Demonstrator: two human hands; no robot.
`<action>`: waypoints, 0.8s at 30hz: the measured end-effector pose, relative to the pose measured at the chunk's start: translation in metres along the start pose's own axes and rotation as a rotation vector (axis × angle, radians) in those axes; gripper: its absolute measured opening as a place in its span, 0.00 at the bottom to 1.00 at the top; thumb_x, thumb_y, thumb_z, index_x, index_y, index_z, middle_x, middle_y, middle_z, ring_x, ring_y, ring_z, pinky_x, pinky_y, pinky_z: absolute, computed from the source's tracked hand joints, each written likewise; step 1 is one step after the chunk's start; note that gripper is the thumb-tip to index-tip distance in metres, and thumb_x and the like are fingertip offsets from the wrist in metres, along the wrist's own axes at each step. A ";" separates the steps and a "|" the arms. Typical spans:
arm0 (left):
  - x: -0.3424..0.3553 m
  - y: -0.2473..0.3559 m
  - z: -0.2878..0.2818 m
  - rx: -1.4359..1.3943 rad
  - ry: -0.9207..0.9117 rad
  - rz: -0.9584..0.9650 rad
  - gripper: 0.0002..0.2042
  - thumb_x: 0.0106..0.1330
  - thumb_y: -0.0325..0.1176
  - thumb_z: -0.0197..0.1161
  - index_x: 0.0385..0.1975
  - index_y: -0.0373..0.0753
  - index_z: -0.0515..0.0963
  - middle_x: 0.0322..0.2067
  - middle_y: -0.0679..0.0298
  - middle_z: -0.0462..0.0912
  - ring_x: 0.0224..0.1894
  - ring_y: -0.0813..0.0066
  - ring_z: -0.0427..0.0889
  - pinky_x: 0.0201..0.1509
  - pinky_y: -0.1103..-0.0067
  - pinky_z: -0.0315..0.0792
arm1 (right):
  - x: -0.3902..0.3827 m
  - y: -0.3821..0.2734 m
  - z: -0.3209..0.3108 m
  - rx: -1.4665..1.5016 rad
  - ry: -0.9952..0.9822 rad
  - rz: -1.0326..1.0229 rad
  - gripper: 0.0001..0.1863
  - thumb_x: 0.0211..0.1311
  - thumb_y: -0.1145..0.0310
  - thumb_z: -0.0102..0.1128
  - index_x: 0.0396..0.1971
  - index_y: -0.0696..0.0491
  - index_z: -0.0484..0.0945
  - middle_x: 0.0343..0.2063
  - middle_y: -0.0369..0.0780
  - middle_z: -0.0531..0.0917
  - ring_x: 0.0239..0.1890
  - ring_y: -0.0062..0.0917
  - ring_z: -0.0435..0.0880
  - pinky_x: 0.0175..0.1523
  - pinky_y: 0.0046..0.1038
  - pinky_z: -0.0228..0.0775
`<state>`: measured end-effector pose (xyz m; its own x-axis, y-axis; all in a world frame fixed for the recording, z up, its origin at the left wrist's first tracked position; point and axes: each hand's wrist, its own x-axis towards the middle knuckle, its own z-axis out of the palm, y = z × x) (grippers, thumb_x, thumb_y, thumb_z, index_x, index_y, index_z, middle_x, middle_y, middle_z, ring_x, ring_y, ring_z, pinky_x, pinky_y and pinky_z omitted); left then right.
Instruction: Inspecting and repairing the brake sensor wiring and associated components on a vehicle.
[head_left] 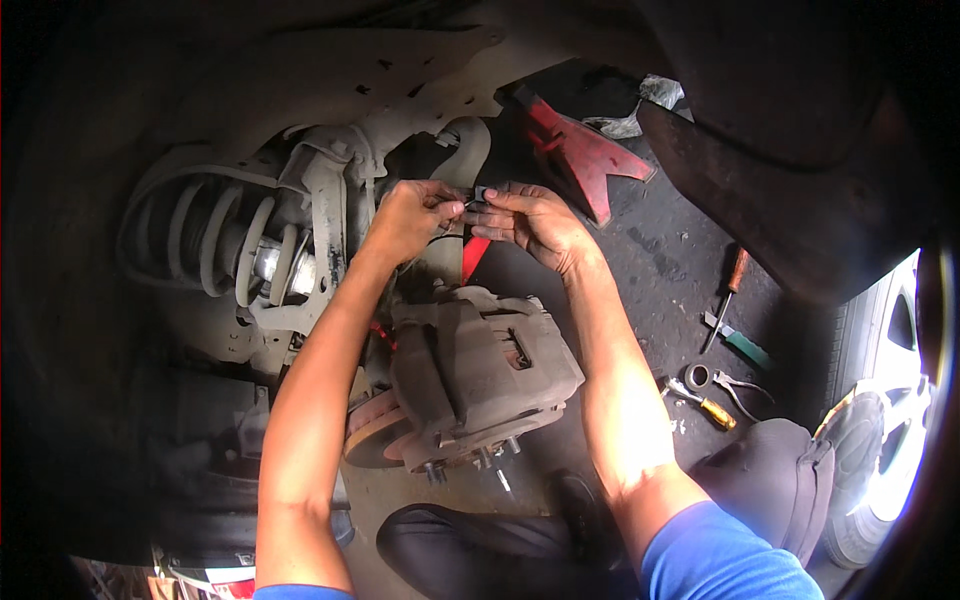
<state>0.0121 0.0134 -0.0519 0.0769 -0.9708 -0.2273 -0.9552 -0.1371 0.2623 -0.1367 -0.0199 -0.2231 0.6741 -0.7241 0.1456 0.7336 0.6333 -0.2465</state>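
My left hand (415,220) pinches at a thin dark cable (441,237) in front of the grey suspension. My right hand (535,225) is just right of it, thumb and fingers on a small dark piece (482,195); its exact kind is too small to tell. Below both hands is a dusty brake caliper (480,360) over the brake disc (380,435), with studs at its lower side. A coil spring (215,235) around a silver damper lies to the left.
A red jack stand (590,165) is behind my right hand. On the dark floor lie a screwdriver (737,270), a green-handled tool (745,345), pliers (745,390) and a yellow-handled ratchet (715,410). A wheel (890,330) stands at the right. The dark wheel arch surrounds the top.
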 end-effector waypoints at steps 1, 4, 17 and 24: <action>0.000 0.002 0.001 -0.002 -0.001 0.004 0.12 0.74 0.28 0.70 0.50 0.25 0.85 0.39 0.59 0.90 0.39 0.75 0.87 0.46 0.76 0.81 | -0.001 -0.001 -0.001 -0.003 0.002 -0.002 0.14 0.77 0.68 0.66 0.51 0.64 0.79 0.50 0.52 0.89 0.53 0.38 0.92 0.62 0.38 0.86; 0.000 0.004 0.001 -0.198 0.010 -0.061 0.10 0.75 0.28 0.69 0.46 0.24 0.86 0.32 0.62 0.89 0.32 0.78 0.84 0.41 0.76 0.81 | -0.005 -0.007 0.004 -0.045 0.004 0.011 0.14 0.77 0.67 0.67 0.50 0.64 0.79 0.49 0.52 0.89 0.52 0.40 0.93 0.59 0.39 0.88; -0.006 0.004 -0.013 -0.308 -0.072 -0.205 0.13 0.78 0.34 0.68 0.52 0.30 0.87 0.40 0.65 0.89 0.38 0.79 0.81 0.46 0.80 0.77 | 0.000 -0.020 0.014 -0.729 0.154 -0.166 0.14 0.72 0.62 0.74 0.46 0.57 0.89 0.33 0.33 0.89 0.31 0.15 0.82 0.39 0.22 0.75; -0.005 -0.011 -0.023 -0.485 -0.190 -0.181 0.13 0.76 0.31 0.69 0.54 0.31 0.86 0.45 0.63 0.88 0.45 0.78 0.83 0.54 0.79 0.79 | 0.008 -0.015 0.016 -0.683 0.094 -0.209 0.10 0.70 0.68 0.74 0.43 0.60 0.90 0.30 0.35 0.88 0.30 0.15 0.82 0.38 0.22 0.76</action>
<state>0.0292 0.0150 -0.0322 0.1315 -0.8769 -0.4622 -0.6871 -0.4167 0.5952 -0.1411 -0.0309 -0.2031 0.4928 -0.8514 0.1795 0.6077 0.1891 -0.7713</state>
